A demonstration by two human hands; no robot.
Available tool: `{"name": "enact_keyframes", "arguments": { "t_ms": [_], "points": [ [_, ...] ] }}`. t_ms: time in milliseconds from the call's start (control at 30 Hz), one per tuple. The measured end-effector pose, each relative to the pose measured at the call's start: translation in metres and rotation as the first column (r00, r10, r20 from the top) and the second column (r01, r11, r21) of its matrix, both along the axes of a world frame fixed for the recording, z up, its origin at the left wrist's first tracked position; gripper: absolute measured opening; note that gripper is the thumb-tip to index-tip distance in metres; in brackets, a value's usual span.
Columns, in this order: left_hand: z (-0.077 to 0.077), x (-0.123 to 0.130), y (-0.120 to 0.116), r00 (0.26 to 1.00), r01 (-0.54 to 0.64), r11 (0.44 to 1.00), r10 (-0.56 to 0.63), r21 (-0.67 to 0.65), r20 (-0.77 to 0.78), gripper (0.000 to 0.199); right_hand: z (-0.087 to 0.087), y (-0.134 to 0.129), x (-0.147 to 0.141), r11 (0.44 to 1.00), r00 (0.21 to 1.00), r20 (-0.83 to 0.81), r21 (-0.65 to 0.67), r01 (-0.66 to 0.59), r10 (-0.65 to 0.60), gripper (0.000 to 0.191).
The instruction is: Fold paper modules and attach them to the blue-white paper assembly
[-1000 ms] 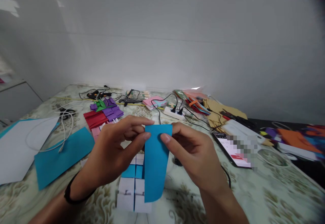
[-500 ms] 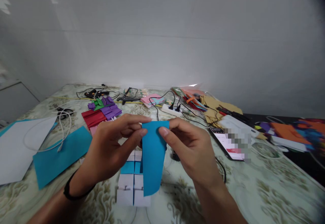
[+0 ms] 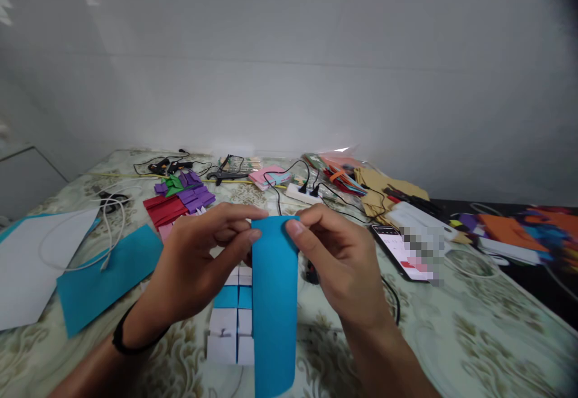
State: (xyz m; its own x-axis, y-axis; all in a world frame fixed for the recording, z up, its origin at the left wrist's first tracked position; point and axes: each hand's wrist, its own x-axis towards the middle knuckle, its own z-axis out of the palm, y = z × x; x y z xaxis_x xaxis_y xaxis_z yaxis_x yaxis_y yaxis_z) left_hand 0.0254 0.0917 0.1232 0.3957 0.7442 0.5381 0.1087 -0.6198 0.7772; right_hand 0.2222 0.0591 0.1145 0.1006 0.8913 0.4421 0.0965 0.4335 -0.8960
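A strip of blue paper (image 3: 274, 307) hangs down in front of me, its lower end curling. My left hand (image 3: 210, 259) pinches its top left corner between thumb and fingers. At the top right corner, my right hand (image 3: 336, 259) grips it the same way. Partly behind the strip, folded white and blue paper pieces (image 3: 223, 326) lie in rows on the table. A larger blue sheet (image 3: 111, 283) rests to the left of my left hand, a white cable across it.
White sheets (image 3: 40, 265) lie far left, scissors (image 3: 112, 200) behind them. Red (image 3: 165, 210) and purple folded papers (image 3: 195, 193) sit beyond my left hand. A power strip (image 3: 303, 193) is at the back; a phone (image 3: 401, 253) lies at right on the patterned tablecloth (image 3: 460, 338).
The blue strip's lower part has dropped and straightened, now reaching the bottom edge of the view. Both hands keep hold of its top edge, almost unmoved.
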Motion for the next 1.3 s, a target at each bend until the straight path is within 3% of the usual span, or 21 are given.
{"name": "enact_keyframes", "arguments": {
  "t_ms": [367,500,633,1000,1200,1300],
  "points": [
    [-0.006,0.001,0.006,0.998,0.051,0.999,-0.051,-0.005,0.035,0.025,-0.001,0.005,-0.001,1.0,1.0,-0.002,0.031,0.003,-0.003,0.026],
    [-0.003,0.004,0.005,0.998,0.021,1.0,-0.021,-0.008,-0.051,0.019,-0.004,0.008,0.001,0.999,1.0,-0.006,0.041,0.009,-0.009,0.027],
    [0.0,0.006,0.003,0.991,0.05,0.996,-0.058,-0.068,-0.124,0.03,-0.007,0.01,0.002,0.998,1.0,-0.025,0.066,0.013,-0.012,0.027],
    [-0.002,0.002,0.006,0.986,0.142,0.979,-0.153,-0.146,-0.066,0.045,-0.012,0.013,0.002,0.999,0.996,-0.091,0.039,-0.017,0.021,0.026],
    [-0.005,-0.002,0.009,0.994,0.106,0.988,-0.108,-0.114,-0.017,0.045,-0.008,0.014,0.004,0.986,0.986,-0.018,-0.008,-0.168,0.168,0.037],
    [-0.006,-0.003,0.011,0.993,0.116,0.982,-0.119,-0.148,-0.006,0.046,-0.006,0.014,0.005,0.984,0.983,0.049,-0.027,-0.176,0.177,0.04]
  ]
}}
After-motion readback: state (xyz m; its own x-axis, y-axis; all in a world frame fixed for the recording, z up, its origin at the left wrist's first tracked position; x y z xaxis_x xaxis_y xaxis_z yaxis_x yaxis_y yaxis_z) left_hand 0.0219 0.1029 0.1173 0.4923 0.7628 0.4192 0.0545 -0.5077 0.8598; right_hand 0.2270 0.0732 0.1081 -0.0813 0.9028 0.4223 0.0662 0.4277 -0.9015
